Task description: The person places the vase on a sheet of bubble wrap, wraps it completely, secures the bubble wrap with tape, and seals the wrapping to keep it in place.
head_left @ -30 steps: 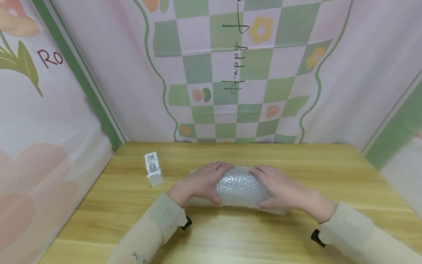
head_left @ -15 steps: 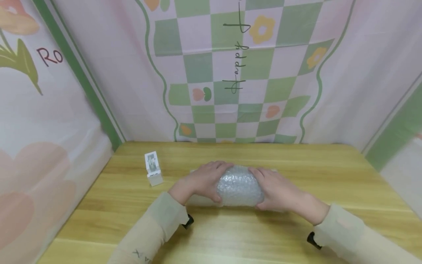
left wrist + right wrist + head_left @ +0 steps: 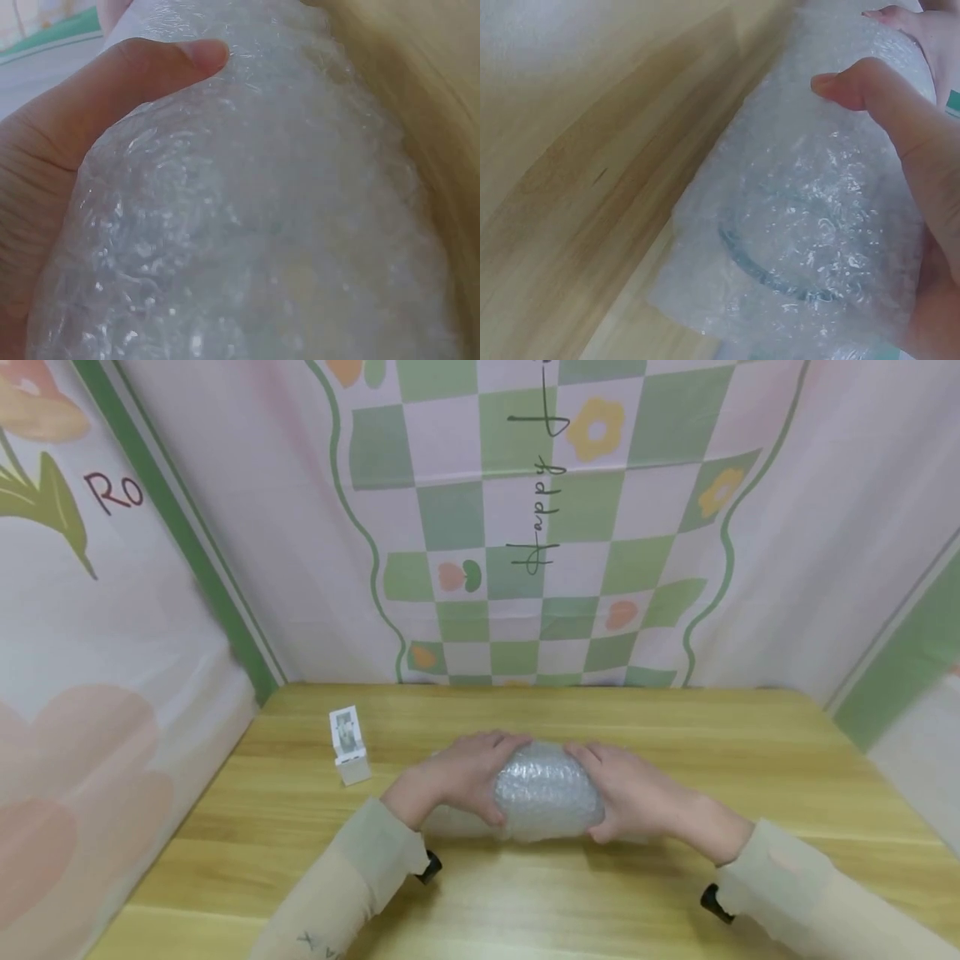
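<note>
A roll of clear bubble wrap (image 3: 549,792) lies crosswise on the wooden table, thicker in its middle. My left hand (image 3: 467,777) grips it from the left, thumb (image 3: 161,67) along the near side and fingers over the top. From the right, my right hand (image 3: 637,792) grips it the same way, its thumb (image 3: 870,86) pressed on the wrap in the right wrist view. A curved bluish-green edge (image 3: 772,281) shows through the wrap at its right end. What is inside cannot be told.
A small white box-like holder (image 3: 351,752) with a grey patterned inset stands at the back left of the wooden table (image 3: 525,902). Behind the table hangs a checkered green and white cloth (image 3: 517,518), with more cloth at both sides.
The near edge of the roll has come slightly toward me, and the right hand has shifted a little left since the earliest frame. Both hands still grip the wrap.
</note>
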### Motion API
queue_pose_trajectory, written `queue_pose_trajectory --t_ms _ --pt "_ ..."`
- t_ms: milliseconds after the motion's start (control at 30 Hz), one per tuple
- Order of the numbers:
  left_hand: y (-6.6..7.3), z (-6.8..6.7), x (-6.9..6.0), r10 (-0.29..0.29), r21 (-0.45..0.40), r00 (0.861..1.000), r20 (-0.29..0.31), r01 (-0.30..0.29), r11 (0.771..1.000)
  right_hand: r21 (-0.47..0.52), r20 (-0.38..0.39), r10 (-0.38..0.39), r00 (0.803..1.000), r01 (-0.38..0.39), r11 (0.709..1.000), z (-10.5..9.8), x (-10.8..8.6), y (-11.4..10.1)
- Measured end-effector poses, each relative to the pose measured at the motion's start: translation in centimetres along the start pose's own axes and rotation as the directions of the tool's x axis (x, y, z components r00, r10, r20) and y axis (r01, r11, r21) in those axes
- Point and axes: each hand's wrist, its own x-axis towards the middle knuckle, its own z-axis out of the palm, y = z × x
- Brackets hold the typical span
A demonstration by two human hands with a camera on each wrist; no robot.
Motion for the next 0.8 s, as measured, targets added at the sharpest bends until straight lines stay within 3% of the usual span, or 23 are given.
queue_pose_trajectory --t_ms 333,600,667,800 --pt "0.4 0.3 -0.7 -0.003 -0.04 1.0 0.002 0.003 0.999 0.022 0.042 -0.016 0.999 0.015 1.0 -0.3 -0.1 -0.4" --pt "0.0 0.2 -0.5 0.03 -0.142 0.999 -0.026 -0.033 0.989 0.166 0.059 -0.088 0.994 0.077 0.983 -0.5 0.6 0.4" --pt "-0.1 0.2 -0.3 0.042 -0.12 0.998 -0.039 -0.047 0.992 0.19 0.065 -0.099 0.993 0.085 0.978 -0.6 0.7 0.8" --pt "0.2 -0.1 -0.1 0.037 0.032 0.997 -0.061 -0.036 0.999 0.213 0.088 -0.097 0.991 0.076 0.974 -0.8 0.8 1.4"
